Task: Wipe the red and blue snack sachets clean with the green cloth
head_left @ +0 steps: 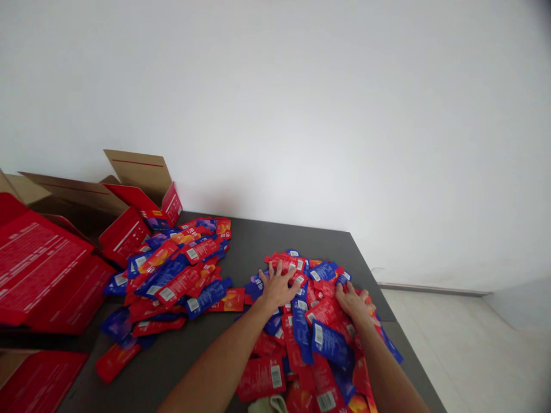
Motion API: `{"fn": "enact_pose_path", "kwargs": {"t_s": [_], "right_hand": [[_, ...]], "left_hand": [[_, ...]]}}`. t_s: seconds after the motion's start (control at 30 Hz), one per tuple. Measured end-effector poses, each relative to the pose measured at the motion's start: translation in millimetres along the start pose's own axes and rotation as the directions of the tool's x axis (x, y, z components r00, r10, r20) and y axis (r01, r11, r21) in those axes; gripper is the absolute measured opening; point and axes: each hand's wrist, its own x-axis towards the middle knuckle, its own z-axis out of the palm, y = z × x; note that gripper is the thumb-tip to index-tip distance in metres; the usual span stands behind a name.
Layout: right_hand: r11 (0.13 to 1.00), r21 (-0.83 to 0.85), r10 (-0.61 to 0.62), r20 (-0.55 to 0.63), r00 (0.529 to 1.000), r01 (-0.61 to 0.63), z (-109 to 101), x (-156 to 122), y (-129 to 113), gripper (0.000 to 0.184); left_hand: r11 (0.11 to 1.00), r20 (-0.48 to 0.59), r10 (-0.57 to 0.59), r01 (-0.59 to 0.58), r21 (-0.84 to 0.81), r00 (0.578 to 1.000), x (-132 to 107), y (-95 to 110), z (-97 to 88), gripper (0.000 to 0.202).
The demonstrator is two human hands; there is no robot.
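Note:
A heap of red and blue printed pouches [303, 321] spreads over the dark table in front of me. My left hand [279, 284] lies on the upper left of this heap, fingers spread across a red pouch [287, 263]. On its right side rests my right hand [356, 304], palm down, with its fingers apart and partly hidden among the pouches. Neither hand grips a pouch. Between my hands, blue pouches [301, 321] lie over red ones, many with white barcode labels facing up.
A second heap of pouches [172, 269] lies to the left on the grey table [253, 238]. Open red cardboard boxes [124, 229] stand at the far left, flaps raised. A white wall [301, 115] rises behind; pale floor [451, 327] shows beyond the right edge.

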Motion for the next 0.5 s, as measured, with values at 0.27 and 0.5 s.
{"fn": "enact_pose_path", "kwargs": {"t_s": [0.27,0.5], "right_hand": [[0.998,0.004,-0.067,0.023,0.998,0.067,16.9,-37.6,13.3,0.071],[0.967,-0.028,-0.254,-0.007,0.967,0.254,15.9,-74.4,28.2,0.063]], "left_hand": [[0.999,0.035,0.034,-0.035,0.006,0.999,-38.7,5.0,2.9,0.064],[0.999,0.05,0.053,-0.053,0.009,0.997,-74.9,5.2,7.5,0.067]]}}
